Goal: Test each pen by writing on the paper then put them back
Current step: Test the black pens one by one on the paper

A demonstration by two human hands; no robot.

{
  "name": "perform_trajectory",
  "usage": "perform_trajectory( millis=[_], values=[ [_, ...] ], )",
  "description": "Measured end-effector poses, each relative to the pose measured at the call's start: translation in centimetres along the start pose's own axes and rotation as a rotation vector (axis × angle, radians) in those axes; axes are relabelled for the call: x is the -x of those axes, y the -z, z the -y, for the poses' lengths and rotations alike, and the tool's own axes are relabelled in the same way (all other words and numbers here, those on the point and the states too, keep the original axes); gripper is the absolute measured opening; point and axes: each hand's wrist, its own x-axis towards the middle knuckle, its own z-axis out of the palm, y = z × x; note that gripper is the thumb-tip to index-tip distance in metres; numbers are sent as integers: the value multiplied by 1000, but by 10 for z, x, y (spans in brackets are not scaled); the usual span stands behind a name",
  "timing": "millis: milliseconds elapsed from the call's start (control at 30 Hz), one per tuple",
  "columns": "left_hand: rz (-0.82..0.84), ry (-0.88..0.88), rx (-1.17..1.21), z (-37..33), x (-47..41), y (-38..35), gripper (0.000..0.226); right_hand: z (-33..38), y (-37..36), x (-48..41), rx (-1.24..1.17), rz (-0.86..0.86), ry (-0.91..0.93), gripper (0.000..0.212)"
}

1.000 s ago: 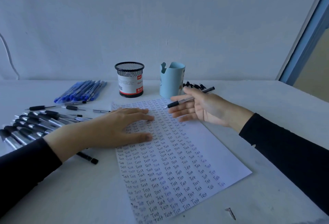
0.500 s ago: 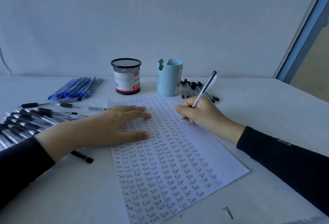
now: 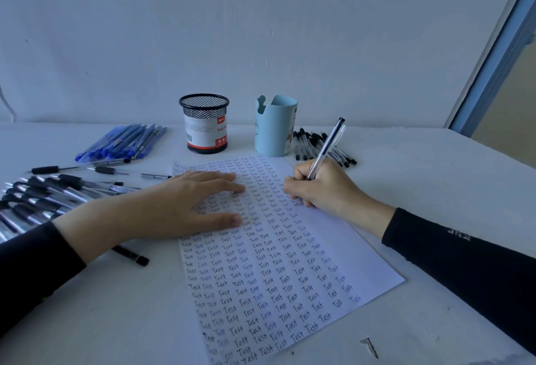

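Observation:
A white sheet of paper [image 3: 342, 254] covered with rows of the handwritten word "Test" lies in front of me. My left hand [image 3: 185, 205] rests flat on its upper left part with the fingers straight. My right hand [image 3: 322, 187] grips a clear pen with a black cap end [image 3: 330, 144] in a writing hold, tip down on the paper near its right edge. A heap of black-capped pens [image 3: 319, 147] lies behind that hand. Blue pens [image 3: 121, 141] lie at the back left, and black-grip pens [image 3: 37, 199] are spread at the left.
A black mesh pen cup [image 3: 204, 123] and a light blue cup [image 3: 274, 126] stand at the back of the white table [image 3: 435, 184]. One black pen [image 3: 132, 256] lies under my left wrist. A small metal clip [image 3: 369, 345] sits near the front right.
My right hand brought the pen from a loose hold in the air down to the paper and turned it upright into a writing grip. My left hand has stayed flat on the sheet.

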Motion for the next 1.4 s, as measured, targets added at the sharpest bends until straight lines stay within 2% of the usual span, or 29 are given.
perform_trajectory(
  millis=[433,900,1033,1400],
  values=[
    [-8,-2,-6,1,0,-1,79,-2,2,-1,6,-16,-3,43],
    [-10,-3,-11,1,0,-1,80,1,4,-1,38,-9,-26,35],
    [-12,-2,1,0,1,0,80,-4,4,-4,24,-45,-32,44],
    [-7,-5,-2,0,1,0,80,-3,4,-1,21,-38,-28,43]
  ],
)
